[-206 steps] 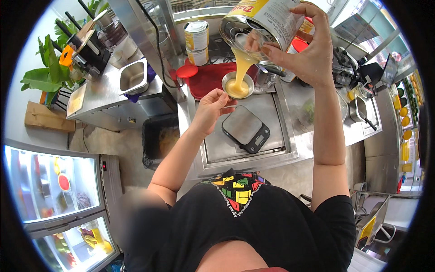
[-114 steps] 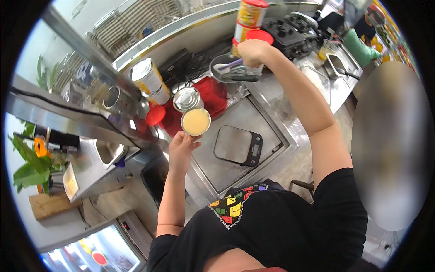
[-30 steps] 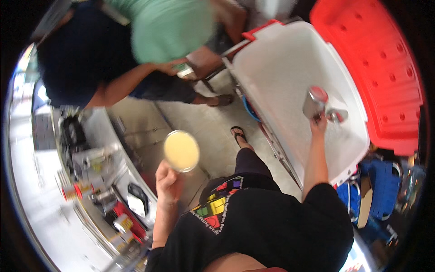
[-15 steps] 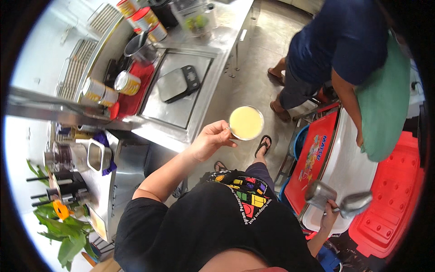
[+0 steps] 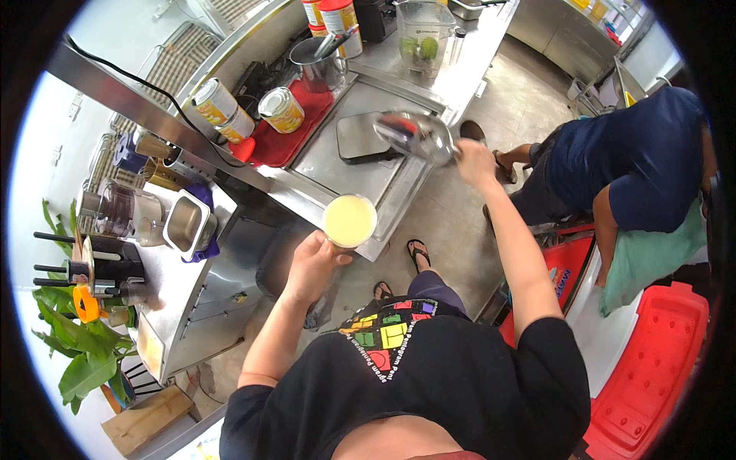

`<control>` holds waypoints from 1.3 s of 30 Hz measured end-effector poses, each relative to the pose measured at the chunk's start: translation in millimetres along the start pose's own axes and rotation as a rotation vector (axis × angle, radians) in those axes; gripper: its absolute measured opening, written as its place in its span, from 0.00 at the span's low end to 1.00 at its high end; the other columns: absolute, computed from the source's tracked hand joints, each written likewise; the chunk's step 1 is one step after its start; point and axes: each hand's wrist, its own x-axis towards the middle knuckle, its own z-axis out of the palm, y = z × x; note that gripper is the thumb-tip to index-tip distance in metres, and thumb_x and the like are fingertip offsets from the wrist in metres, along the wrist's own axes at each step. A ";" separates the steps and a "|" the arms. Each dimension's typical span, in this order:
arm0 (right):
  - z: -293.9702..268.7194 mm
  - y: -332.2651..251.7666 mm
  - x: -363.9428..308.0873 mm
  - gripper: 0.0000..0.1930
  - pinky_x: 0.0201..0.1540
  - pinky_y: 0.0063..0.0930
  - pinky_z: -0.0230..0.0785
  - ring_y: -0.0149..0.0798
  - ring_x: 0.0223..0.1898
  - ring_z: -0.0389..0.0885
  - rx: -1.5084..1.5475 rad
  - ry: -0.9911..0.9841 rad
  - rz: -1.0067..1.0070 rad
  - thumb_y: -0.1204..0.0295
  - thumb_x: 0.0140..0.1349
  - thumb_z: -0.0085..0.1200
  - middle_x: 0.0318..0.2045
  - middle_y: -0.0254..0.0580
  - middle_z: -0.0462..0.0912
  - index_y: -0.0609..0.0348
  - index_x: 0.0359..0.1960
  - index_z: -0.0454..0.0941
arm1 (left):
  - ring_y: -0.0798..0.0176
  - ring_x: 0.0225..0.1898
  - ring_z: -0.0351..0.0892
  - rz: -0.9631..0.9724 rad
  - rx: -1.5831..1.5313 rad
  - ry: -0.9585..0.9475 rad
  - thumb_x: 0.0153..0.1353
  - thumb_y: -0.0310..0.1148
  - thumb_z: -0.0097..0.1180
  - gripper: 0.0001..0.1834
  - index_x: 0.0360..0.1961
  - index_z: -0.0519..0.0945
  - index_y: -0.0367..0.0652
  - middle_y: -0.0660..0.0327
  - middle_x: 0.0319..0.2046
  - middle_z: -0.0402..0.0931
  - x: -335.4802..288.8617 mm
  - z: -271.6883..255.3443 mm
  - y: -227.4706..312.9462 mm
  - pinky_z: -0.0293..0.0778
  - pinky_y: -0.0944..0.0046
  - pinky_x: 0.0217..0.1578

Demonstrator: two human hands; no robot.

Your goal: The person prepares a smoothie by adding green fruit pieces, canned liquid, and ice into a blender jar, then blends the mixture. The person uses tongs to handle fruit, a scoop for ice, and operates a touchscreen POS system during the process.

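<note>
Cup [image 5: 349, 221] beside counter edge [image 5: 381, 247]

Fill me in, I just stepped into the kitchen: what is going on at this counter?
A person in a black shirt stands at a steel counter. Their left hand holds a cup of pale yellow liquid at the counter's edge. Their right hand holds a metal scoop, blurred, above a flat scale. Opened cans stand on a red mat behind. Another person in dark blue bends over a red and white cooler to the right.

Steel counter [image 5: 429, 73], grey tiled floor [image 5: 452, 222], potted plant [image 5: 77, 360]
</note>
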 end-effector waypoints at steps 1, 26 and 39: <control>14.5 1.7 29.0 0.06 0.37 0.46 0.70 0.53 0.37 0.79 0.005 -0.009 0.016 0.72 0.52 0.52 0.32 0.47 0.80 0.53 0.31 0.79 | 0.57 0.47 0.77 0.028 -0.012 0.015 0.64 0.33 0.52 0.05 0.36 0.70 0.45 0.58 0.40 0.77 -1.3 -1.6 -0.1 0.73 0.61 0.42; -8.4 76.1 -69.8 0.13 0.37 0.40 0.73 0.48 0.35 0.81 0.330 0.276 0.554 0.73 0.47 0.56 0.30 0.44 0.83 0.48 0.36 0.83 | 0.55 0.48 0.76 0.031 0.020 -0.151 0.65 0.34 0.49 0.08 0.44 0.71 0.46 0.57 0.48 0.74 85.3 28.9 -10.9 0.73 0.65 0.37; -99.0 30.6 -376.9 0.11 0.32 0.38 0.69 0.54 0.32 0.79 0.219 0.602 1.000 0.77 0.42 0.58 0.28 0.52 0.79 0.59 0.31 0.79 | 0.55 0.50 0.74 -0.299 0.076 -0.589 0.65 0.35 0.49 0.07 0.42 0.72 0.48 0.57 0.46 0.76 96.4 92.1 -69.0 0.74 0.62 0.41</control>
